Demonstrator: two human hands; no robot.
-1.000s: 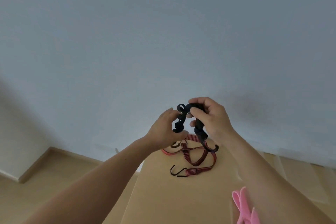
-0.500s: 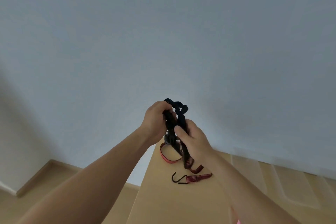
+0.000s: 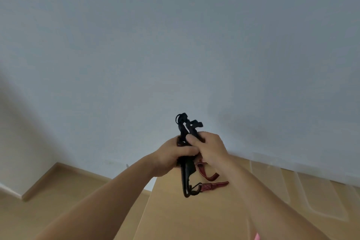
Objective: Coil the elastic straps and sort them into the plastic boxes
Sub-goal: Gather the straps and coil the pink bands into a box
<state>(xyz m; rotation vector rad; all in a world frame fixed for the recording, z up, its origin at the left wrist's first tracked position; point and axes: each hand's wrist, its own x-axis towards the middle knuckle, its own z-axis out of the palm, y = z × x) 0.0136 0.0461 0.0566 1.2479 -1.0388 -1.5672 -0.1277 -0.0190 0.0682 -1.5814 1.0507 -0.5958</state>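
Note:
A black elastic strap (image 3: 186,128) is bunched between both hands, held up above the table. Its folded loops stick out above the fingers and a black hook end (image 3: 186,185) hangs down below. My left hand (image 3: 171,156) is closed around the lower part of the bundle. My right hand (image 3: 209,147) grips the same bundle from the right, thumb pressed on it. A red striped strap (image 3: 211,185) with a dark hook lies on the table just behind the hands, partly hidden by them.
The wooden table (image 3: 194,218) runs from the bottom of the view to a grey wall. Clear plastic boxes (image 3: 315,197) stand at the right along the wall. A pink thing (image 3: 257,236) peeks in at the bottom edge. Floor lies lower left.
Both hands have come together tightly on the black strap, the left now gripping lower and the right higher. The hook end now hangs below the hands. The view has tilted upward.

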